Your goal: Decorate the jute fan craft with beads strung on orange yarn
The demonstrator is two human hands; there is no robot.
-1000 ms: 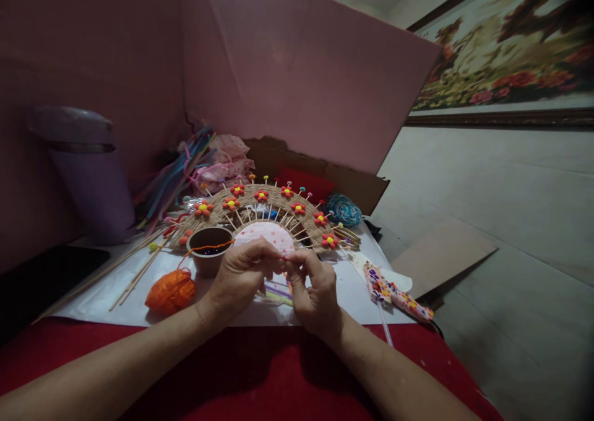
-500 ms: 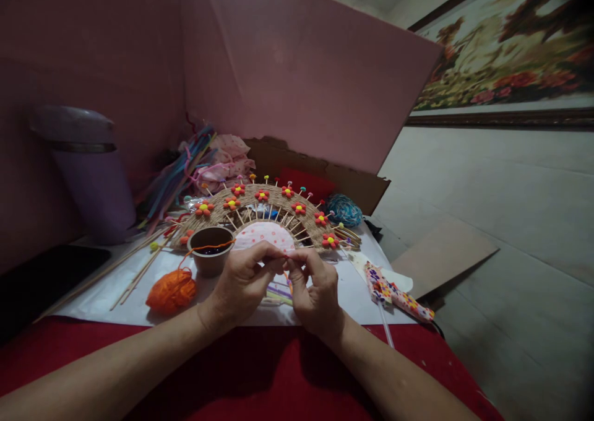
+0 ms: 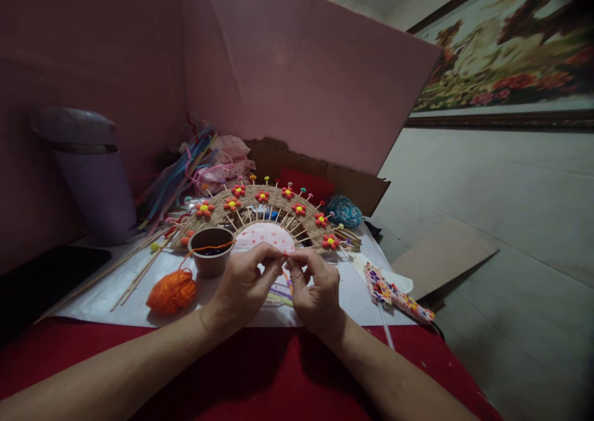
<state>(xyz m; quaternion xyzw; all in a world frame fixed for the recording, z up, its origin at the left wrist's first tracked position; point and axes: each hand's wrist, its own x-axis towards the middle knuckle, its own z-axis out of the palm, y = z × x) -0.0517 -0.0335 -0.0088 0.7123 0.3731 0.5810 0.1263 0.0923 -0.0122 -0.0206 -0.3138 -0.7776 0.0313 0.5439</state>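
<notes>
My left hand [image 3: 244,278] and my right hand [image 3: 316,288] meet in front of me, thumbs and fingertips pinched together around a tiny reddish-orange bit. An orange yarn strand runs from the orange yarn ball [image 3: 171,291] over a brown cup [image 3: 212,266] with dark contents and goes behind my left hand. More orange strand shows below the pinched fingertips. Just behind the hands stands a half-round fan-shaped piece [image 3: 273,195] wound with twine, with red and orange flowers, sticks with coloured tips, and a pink dotted half-circle [image 3: 264,234] at its centre.
A flower-patterned glue gun [image 3: 394,297] lies at the right. Thin sticks [image 3: 139,278] and a purple tumbler [image 3: 95,186] are at the left. Pipe cleaners [image 3: 180,176], a blue yarn ball [image 3: 344,211] and torn cardboard [image 3: 366,192] sit behind. White paper [image 3: 116,312] covers part of the red cloth [image 3: 241,371].
Both hands stay almost in place, still pinched together. The fingertips have shifted very slightly, and the small reddish bit between them shows a little more.
</notes>
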